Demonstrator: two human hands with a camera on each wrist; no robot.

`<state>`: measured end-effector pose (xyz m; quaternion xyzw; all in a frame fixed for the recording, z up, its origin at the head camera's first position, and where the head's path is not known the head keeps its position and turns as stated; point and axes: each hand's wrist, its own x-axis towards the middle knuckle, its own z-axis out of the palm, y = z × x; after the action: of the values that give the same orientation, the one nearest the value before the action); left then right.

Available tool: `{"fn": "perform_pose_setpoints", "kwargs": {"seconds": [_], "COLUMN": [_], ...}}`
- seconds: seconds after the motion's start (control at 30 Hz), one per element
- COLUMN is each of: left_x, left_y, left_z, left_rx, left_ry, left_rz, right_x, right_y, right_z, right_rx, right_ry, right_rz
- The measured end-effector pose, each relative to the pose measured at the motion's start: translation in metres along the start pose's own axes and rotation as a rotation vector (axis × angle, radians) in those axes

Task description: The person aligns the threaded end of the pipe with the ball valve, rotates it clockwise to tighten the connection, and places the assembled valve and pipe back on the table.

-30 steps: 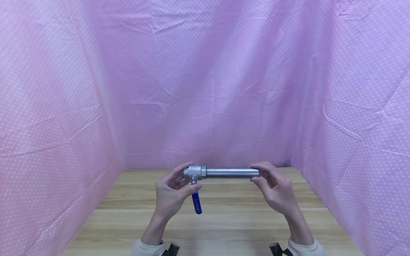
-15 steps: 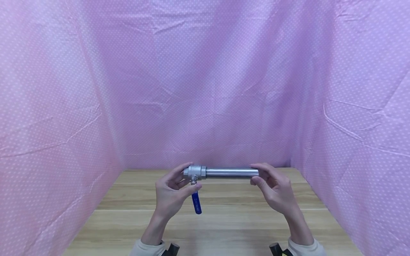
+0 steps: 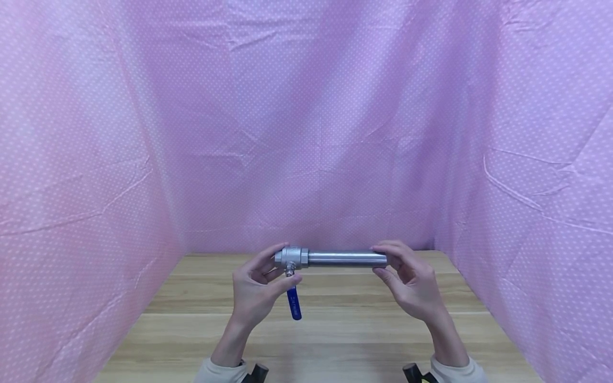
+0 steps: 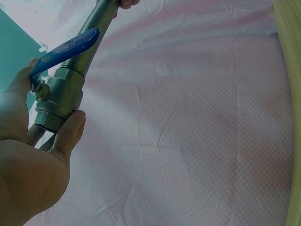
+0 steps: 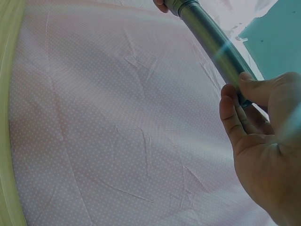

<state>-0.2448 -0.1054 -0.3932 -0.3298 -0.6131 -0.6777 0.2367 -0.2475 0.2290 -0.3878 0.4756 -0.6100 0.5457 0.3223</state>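
A silver ball valve [image 3: 291, 257] with a blue lever handle [image 3: 294, 304] is held above the table by my left hand [image 3: 256, 290], its fingers behind the body and its thumb at the top of the lever. From the valve's hex end a straight steel pipe [image 3: 345, 259] runs level to the right. My right hand [image 3: 415, 282] pinches the pipe's far end between thumb and fingers. In the left wrist view some thread [image 4: 77, 65] shows where the pipe meets the valve. The right wrist view shows the pipe's end [image 5: 242, 100] between thumb and fingertips.
A wood-grain table [image 3: 335, 324] lies beneath both hands. Pink dotted cloth [image 3: 316, 133] hangs at the back and on both sides, with its lower edge along the table. Dark wrist mounts [image 3: 258, 372] sit by the sleeves.
The right thumb and fingers shift slightly on the pipe's end. The valve, its lever and the left hand stay in place.
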Motion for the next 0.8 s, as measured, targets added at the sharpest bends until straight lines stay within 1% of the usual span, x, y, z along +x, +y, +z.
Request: {"fn": "perform_pose_setpoints", "kwargs": {"seconds": [0.3,0.8], "left_x": [-0.0004,0.0], "left_y": [0.0001,-0.0018], "left_z": [0.0004,-0.0002], "left_rx": [0.003,-0.003], "left_ry": [0.003,-0.004], "left_rz": [-0.001,0.002], "right_x": [0.0002,-0.0012], "right_y": [-0.0002,0.0003], "right_z": [0.0007,0.0004], "right_rx": [-0.001,-0.025], "right_ry": [0.0,0.01], "right_rz": [-0.008,0.004]}}
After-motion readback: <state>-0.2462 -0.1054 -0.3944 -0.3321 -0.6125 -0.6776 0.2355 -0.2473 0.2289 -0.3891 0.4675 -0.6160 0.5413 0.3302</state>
